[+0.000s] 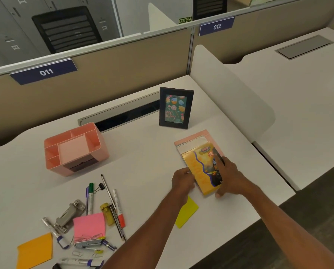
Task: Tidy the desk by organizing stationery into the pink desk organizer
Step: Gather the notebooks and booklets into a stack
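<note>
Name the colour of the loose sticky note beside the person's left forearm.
Yellow. The sticky note shows best in the head view, the only one.

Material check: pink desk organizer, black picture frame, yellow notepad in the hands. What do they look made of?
Pink compartmented desk organizer: likely moulded plastic, matte; thin even walls, rounded corners. Black upright picture frame: matte, wood or plastic, cannot tell; dull flat border. Yellow printed notepad, held by left hand and right hand: paper, glossy cover; sheen across the print.
</note>
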